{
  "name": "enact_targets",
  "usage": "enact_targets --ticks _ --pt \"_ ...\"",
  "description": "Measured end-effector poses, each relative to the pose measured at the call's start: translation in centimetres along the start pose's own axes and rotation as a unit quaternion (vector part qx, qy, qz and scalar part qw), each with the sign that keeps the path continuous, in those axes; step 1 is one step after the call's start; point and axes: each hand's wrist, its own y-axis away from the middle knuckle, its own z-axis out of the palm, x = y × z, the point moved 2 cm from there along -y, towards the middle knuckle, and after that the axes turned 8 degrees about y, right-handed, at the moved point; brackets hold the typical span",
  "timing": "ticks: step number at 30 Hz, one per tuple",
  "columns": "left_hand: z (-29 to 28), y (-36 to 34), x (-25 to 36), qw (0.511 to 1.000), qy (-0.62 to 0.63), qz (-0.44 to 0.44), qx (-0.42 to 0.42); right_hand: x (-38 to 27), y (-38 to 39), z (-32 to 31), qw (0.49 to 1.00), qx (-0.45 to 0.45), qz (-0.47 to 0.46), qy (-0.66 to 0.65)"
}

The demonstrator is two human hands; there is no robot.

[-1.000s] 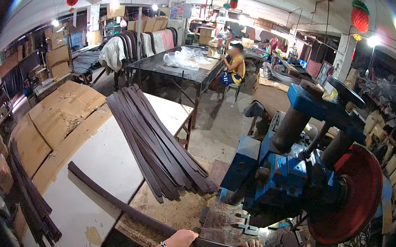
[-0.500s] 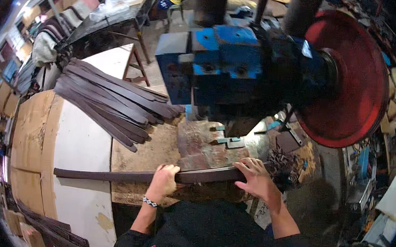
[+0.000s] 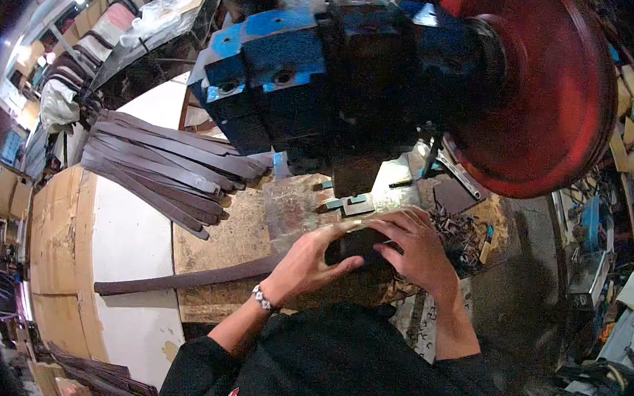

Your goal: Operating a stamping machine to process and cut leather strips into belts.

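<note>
A long dark brown strip (image 3: 196, 281), looking like leather or a similar sheet, runs from the left across the worktable to the press. My left hand (image 3: 311, 265) lies over it, with the fingers along its far edge and the thumb at its near side. Close by, my right hand (image 3: 418, 252) holds the strip's right end between fingers and thumb. Some fingertips overlap and are slightly blurred. Just beyond my fingers, small metal blocks (image 3: 347, 204) sit on the metal plate (image 3: 286, 207) under the blue press head (image 3: 284, 52).
A large red flywheel (image 3: 544, 105) is at the press's right. Fanned brown strips (image 3: 162, 162) lie at the left, near a white board (image 3: 128, 242) and cardboard (image 3: 63, 213). Dark scraps (image 3: 464, 237) are heaped right of the plate. More strips (image 3: 102, 375) lie at lower left.
Both hands have come closer together, the left one sliding right along the strip. The strip's right part has swung away from me toward the press. The view has also shifted.
</note>
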Motion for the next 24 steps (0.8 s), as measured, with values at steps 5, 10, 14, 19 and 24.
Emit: enact_targets --ticks 5,10,14,19,24 --pt "-0.3 -2.3 -3.8 0.998 -0.048 -0.042 0.017 0.4 -0.2 2.3 0.993 0.082 0.064 0.061" --pt "-4.6 -3.3 -5.2 0.993 -0.040 -0.109 -0.021 2.9 1.6 6.3 0.992 0.098 0.075 0.000" --pt "-5.6 -3.9 -6.5 0.994 -0.070 -0.077 -0.040 2.2 0.9 6.2 0.993 0.048 0.104 0.031" --pt "-5.3 -3.9 -5.8 0.992 -0.060 -0.100 -0.049 1.7 0.4 6.0 0.991 0.041 0.120 0.040" --pt "-4.7 -4.0 -6.6 0.988 0.012 -0.151 -0.028 2.1 0.1 6.8 0.990 0.054 0.123 0.050"
